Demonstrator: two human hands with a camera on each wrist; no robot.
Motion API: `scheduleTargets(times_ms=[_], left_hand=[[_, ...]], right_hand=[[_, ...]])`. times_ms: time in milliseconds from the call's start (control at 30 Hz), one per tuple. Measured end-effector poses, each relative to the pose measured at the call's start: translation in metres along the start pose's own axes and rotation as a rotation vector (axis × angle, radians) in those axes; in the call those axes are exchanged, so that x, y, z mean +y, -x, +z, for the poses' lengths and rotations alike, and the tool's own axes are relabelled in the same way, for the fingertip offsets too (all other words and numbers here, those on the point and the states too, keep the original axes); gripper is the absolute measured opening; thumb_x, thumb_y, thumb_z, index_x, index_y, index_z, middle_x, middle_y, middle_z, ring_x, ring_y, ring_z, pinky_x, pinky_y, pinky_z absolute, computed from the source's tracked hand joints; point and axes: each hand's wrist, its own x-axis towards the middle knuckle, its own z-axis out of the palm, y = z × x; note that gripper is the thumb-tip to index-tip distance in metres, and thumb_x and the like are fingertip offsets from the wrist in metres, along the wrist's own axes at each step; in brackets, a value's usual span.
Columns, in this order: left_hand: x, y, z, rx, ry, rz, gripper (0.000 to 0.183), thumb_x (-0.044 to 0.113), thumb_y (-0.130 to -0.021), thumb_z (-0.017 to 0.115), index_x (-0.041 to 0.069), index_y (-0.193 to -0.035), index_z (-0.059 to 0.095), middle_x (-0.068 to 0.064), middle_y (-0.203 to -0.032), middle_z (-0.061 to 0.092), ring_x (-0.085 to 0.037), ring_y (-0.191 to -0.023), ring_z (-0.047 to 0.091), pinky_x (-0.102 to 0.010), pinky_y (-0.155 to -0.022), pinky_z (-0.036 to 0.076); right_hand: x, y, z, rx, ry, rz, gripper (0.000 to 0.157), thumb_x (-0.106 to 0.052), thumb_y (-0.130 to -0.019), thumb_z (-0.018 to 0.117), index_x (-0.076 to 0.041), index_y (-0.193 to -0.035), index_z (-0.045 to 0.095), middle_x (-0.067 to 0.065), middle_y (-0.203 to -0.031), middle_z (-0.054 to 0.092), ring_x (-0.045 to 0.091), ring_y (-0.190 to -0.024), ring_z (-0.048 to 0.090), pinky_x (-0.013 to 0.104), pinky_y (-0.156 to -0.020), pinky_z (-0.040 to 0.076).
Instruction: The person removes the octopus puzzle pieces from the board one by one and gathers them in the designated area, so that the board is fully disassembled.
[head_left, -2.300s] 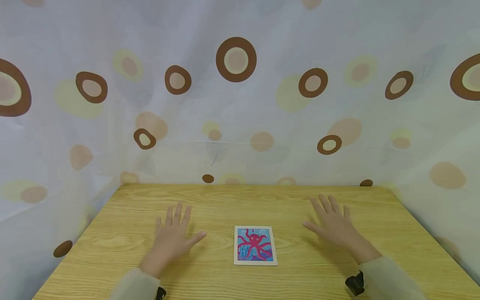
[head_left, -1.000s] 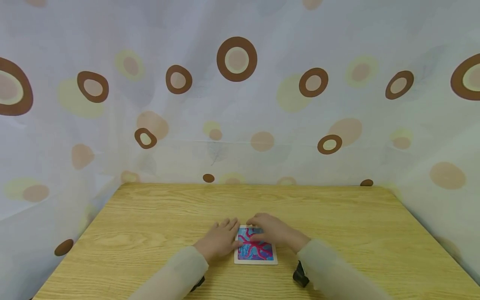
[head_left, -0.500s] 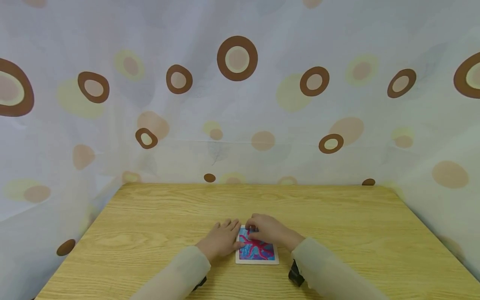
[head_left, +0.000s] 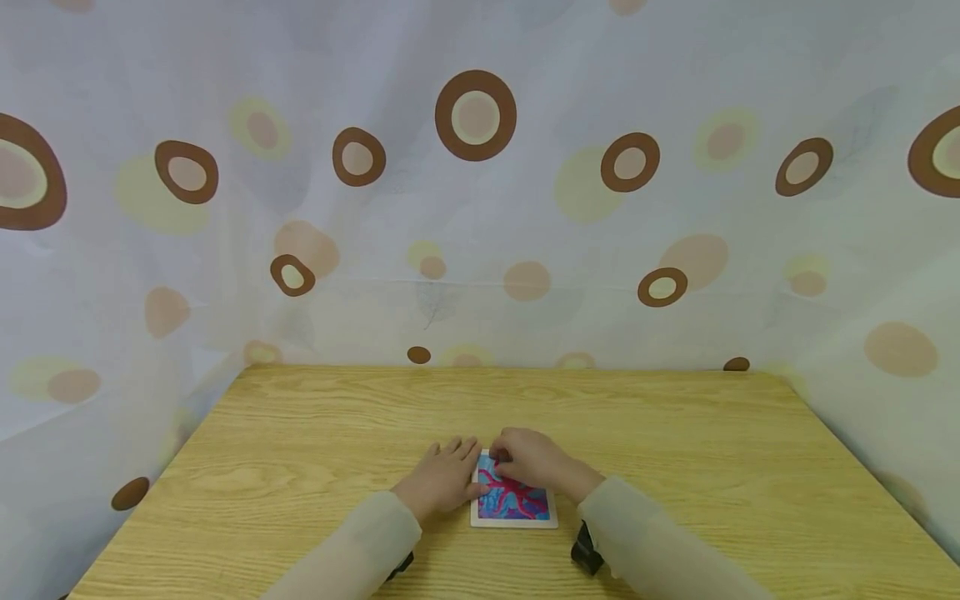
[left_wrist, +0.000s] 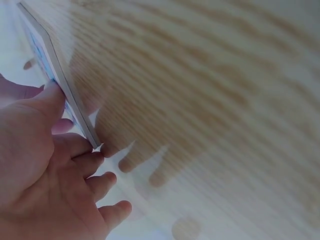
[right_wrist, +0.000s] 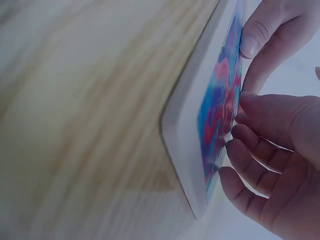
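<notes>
A small square picture board (head_left: 513,523) lies flat on the table, its thick white border around a pink octopus on blue and purple. At its left side is my left hand (head_left: 441,479), fingers extended along the edge and thumb reaching over the border onto the picture. In the left wrist view that thumb (left_wrist: 52,102) presses the board from above. My right hand (head_left: 536,458) covers the upper part of the picture with curled fingers, thumb drawn close to the index finger. Its fingertips meet the picture surface in the right wrist view; I cannot tell whether they pinch anything.
The wooden table (head_left: 300,417) extends to both sides and behind the board. A pale curtain (head_left: 525,208) with brown ring patterns encloses the back and sides. Beige sleeves cover both forearms, and a black wrist device (head_left: 587,550) shows at the right wrist.
Both hands came inward from either side onto the board. Since then the left has stayed put, while the right fingers have curled and its thumb has moved up toward the index finger.
</notes>
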Motion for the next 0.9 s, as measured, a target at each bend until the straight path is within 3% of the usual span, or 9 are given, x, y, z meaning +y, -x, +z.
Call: scheduleTargets(times_ms=[600, 900], left_hand=[[0.0015, -0.0007, 0.0002, -0.002, 0.008, -0.022, 0.068, 0.049, -0.092, 0.047, 0.007, -0.144, 0.032, -0.007, -0.147, 0.029, -0.026, -0.134, 0.024, -0.047, -0.107, 0.022], [0.0018, -0.0006, -0.0007, -0.005, -0.005, -0.018, 0.067, 0.048, -0.092, 0.046, 0.008, -0.144, 0.032, -0.007, -0.147, 0.029, -0.026, -0.134, 0.024, -0.047, -0.107, 0.022]], right_hand=[[0.0068, -0.0062, 0.0033, 0.063, -0.263, 0.064, 0.011, 0.000, -0.081, 0.068, -0.007, -0.083, 0.059, -0.003, -0.077, 0.056, 0.011, -0.068, 0.051, 0.028, -0.061, 0.046], [0.0032, -0.0052, 0.0010, 0.101, -0.248, 0.097, 0.012, -0.002, -0.081, 0.069, -0.008, -0.078, 0.059, -0.004, -0.074, 0.055, 0.010, -0.064, 0.048, 0.025, -0.056, 0.044]])
